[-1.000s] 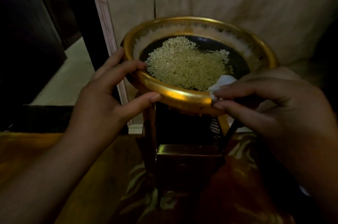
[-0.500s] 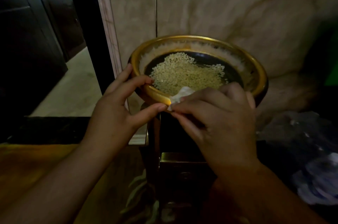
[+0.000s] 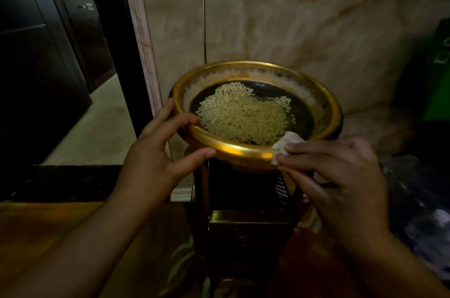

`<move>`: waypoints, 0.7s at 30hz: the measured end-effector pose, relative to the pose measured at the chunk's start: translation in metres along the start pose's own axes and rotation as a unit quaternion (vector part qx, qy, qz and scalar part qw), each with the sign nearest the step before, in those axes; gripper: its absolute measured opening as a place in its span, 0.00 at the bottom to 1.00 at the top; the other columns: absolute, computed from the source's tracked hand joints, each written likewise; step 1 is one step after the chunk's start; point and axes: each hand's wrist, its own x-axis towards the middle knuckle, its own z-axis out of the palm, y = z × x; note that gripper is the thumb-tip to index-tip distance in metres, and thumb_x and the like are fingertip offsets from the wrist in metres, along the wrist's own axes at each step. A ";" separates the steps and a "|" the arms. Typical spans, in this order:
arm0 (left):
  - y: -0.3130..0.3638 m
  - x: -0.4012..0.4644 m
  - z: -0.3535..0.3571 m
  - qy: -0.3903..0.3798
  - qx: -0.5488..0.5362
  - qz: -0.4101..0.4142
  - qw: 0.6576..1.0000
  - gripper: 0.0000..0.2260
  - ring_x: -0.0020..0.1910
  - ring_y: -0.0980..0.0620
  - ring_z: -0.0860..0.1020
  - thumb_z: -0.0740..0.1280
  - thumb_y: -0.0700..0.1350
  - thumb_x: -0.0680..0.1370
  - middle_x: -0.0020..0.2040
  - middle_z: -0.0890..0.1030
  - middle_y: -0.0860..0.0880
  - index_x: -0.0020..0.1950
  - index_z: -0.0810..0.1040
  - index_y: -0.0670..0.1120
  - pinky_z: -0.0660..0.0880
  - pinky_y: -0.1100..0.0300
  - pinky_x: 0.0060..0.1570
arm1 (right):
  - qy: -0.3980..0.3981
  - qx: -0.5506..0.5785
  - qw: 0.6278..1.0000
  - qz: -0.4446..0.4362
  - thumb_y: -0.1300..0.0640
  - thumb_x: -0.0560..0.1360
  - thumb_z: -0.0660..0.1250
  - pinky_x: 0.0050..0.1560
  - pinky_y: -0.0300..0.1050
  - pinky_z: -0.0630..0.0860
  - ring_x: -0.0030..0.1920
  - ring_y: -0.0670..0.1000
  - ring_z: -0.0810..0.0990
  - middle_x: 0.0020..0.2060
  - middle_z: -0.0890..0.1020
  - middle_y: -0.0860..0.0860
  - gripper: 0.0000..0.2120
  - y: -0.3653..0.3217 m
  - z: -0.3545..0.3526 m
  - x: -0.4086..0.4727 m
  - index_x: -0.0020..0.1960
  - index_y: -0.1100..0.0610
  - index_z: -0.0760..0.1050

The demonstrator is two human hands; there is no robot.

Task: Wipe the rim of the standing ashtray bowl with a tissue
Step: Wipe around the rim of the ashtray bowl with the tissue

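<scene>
Dim, warm; glare on bowl rim (image 3: pixel 243 151); edges dark, warped.

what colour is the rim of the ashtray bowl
Shiny gold, seen best in the head view: the rim gleams beside the white tissue.

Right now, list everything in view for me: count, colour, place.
bowl: one, gold rim, dark inside, centre, on the stand
pellets: many, pale yellow, heaped inside the bowl
tissue: one, white, on the bowl's near-right rim
stand: one, dark with gold trim, under the bowl
wall: cream marble, behind the bowl
doors: dark, far left
green object: one, right edge, unclear
left hand: one, grip on the bowl's left rim
right hand: one, grip pinching the tissue against the rim
</scene>
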 end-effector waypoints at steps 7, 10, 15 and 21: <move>-0.001 0.000 0.001 0.002 0.005 -0.002 1.000 0.27 0.78 0.64 0.59 0.73 0.65 0.65 0.80 0.61 0.60 0.63 0.77 0.66 0.62 0.61 0.72 | -0.004 0.080 0.997 0.011 0.48 0.73 0.72 0.53 0.52 0.74 0.53 0.48 0.82 0.52 0.84 0.41 0.08 0.054 -0.026 0.006 0.50 0.48 0.84; 0.001 0.000 0.002 0.005 0.000 -0.009 1.000 0.27 0.78 0.62 0.61 0.73 0.63 0.64 0.80 0.61 0.60 0.64 0.78 0.65 0.64 0.53 0.74 | -0.006 0.147 0.987 0.067 0.55 0.69 0.76 0.55 0.57 0.78 0.54 0.47 0.83 0.49 0.86 0.37 0.08 0.089 -0.035 0.014 0.48 0.46 0.84; -0.001 0.001 0.001 0.005 -0.022 -0.011 1.000 0.26 0.75 0.69 0.61 0.75 0.60 0.63 0.79 0.62 0.64 0.62 0.78 0.67 0.63 0.58 0.72 | -0.062 0.254 0.961 0.088 0.57 0.68 0.75 0.53 0.37 0.79 0.52 0.42 0.85 0.48 0.87 0.37 0.08 0.119 -0.040 0.040 0.46 0.47 0.85; -0.008 0.002 0.003 0.009 -0.043 -0.016 0.999 0.26 0.76 0.67 0.61 0.77 0.60 0.64 0.79 0.63 0.65 0.62 0.79 0.67 0.79 0.56 0.61 | -0.071 0.326 0.929 0.162 0.50 0.68 0.75 0.52 0.36 0.80 0.53 0.49 0.85 0.50 0.88 0.45 0.10 0.157 -0.028 0.061 0.49 0.50 0.87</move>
